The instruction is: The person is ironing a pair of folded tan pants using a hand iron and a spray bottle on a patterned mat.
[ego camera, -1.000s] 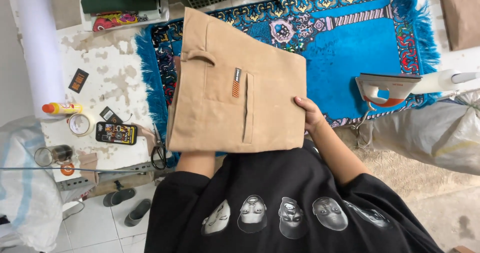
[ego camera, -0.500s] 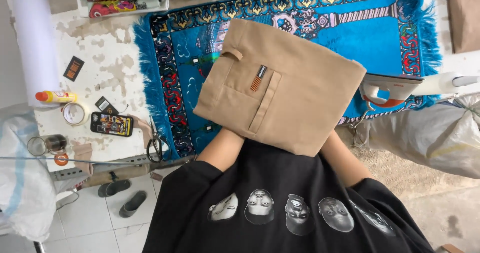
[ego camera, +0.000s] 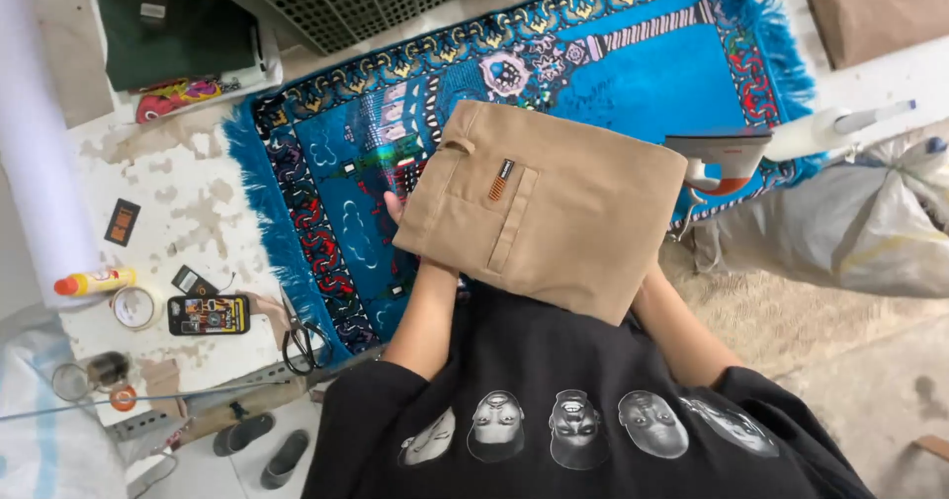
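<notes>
Holding a folded tan garment (ego camera: 554, 207) flat above the blue patterned rug (ego camera: 336, 183), the person supports it from beneath with both forearms. The left hand (ego camera: 395, 206) is almost wholly hidden under the garment's left edge; only fingertips show against the rug, and whether they are clenched or spread cannot be told. The right hand is entirely covered by the cloth, with only the forearm emerging at the lower right edge, so its state cannot be told either.

The garment is tilted, its left corner higher in the view than its lower right. A belt loop, a welt pocket and a small orange tab show on its upper face. It hangs over the near part of the rug and the person's black printed shirt (ego camera: 573, 420).

An iron (ego camera: 720, 158) stands on the rug just beside the garment's right edge. A white spray bottle (ego camera: 840, 128) lies further right. Scissors (ego camera: 301, 346) rest at the counter (ego camera: 188, 212) edge, near the rug's fringe. A phone (ego camera: 209, 314), a tape roll (ego camera: 133, 307) and a yellow bottle with an orange cap (ego camera: 96, 283) sit on the counter's left part, well apart from the garment. A perforated grey basket (ego camera: 336, 5) stands at the far side.
</notes>
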